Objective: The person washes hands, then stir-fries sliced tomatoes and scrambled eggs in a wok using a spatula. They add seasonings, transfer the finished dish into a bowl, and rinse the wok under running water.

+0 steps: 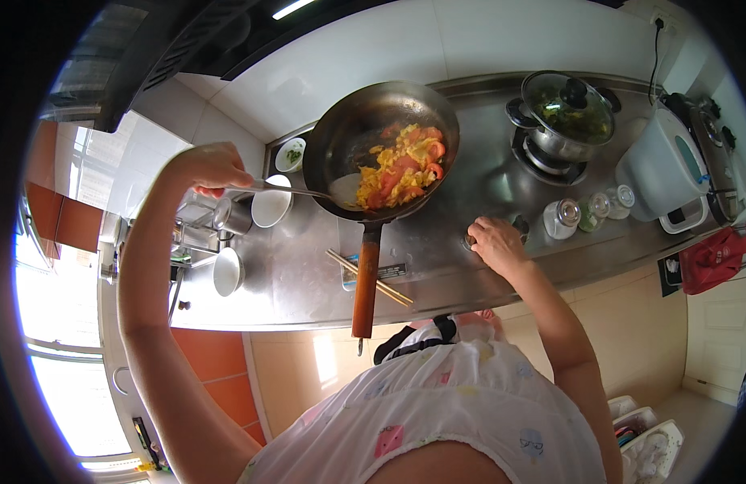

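Note:
My left hand (pixel 216 168) is closed on the handle of a metal spatula (pixel 288 189). The spatula's blade rests inside a dark wok (pixel 349 130), at the left edge of a heap of scrambled egg and tomato pieces (pixel 403 166). The wok's wooden handle (pixel 367 281) points towards me, with no hand on it. Right of the wok, my right hand (pixel 494 242) has its fingers on a stove knob (pixel 470 239) at the front of the steel cooktop. A pair of chopsticks (pixel 370 278) lies on the cooktop, partly under the wok's handle.
A glass-lidded pot (pixel 569 115) stands on the right burner. Several glass jars (pixel 561 219) and a translucent plastic container (pixel 663 166) are at the right. A small bowl with chopped greens (pixel 290 155), white bowls (pixel 271 204) and a metal pot (pixel 231 216) stand at the left. A range hood (pixel 125 60) overhangs the upper left.

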Available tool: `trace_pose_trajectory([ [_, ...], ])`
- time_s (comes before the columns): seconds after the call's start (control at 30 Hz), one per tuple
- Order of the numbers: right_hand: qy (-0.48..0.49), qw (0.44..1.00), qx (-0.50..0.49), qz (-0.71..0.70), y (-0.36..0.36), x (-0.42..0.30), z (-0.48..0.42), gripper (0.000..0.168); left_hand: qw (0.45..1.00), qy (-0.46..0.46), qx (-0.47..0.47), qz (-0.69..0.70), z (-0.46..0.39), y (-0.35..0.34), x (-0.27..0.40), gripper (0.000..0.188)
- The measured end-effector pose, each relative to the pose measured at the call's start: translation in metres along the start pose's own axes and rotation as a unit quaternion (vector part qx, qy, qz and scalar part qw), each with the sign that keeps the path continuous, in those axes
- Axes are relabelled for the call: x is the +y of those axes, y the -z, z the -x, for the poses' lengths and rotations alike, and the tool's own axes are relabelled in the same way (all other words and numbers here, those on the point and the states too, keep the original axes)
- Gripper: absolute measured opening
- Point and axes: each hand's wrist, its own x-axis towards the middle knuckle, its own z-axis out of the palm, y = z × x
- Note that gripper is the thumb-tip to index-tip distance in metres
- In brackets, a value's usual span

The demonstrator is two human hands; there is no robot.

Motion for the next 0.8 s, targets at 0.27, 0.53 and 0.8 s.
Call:
trace_pose_trajectory([
  [0.27,-0.026,0.999,-0.004,0.032,-0.002,-0.006,-0.005,0.025,0.964,-0.127,0.193,0.132,-0.055,-0.109,0.016,0.034],
  [0.53,-0.079,0.994,0.022,0.069,-0.011,-0.011,-0.018,0.041,0.950,-0.087,0.281,0.103,0.004,-0.099,0.009,0.028],
  [0.8,-0.163,0.981,-0.042,0.098,-0.015,-0.021,-0.027,0.065,0.936,-0.120,0.329,-0.014,0.024,-0.119,0.023,0.023],
])
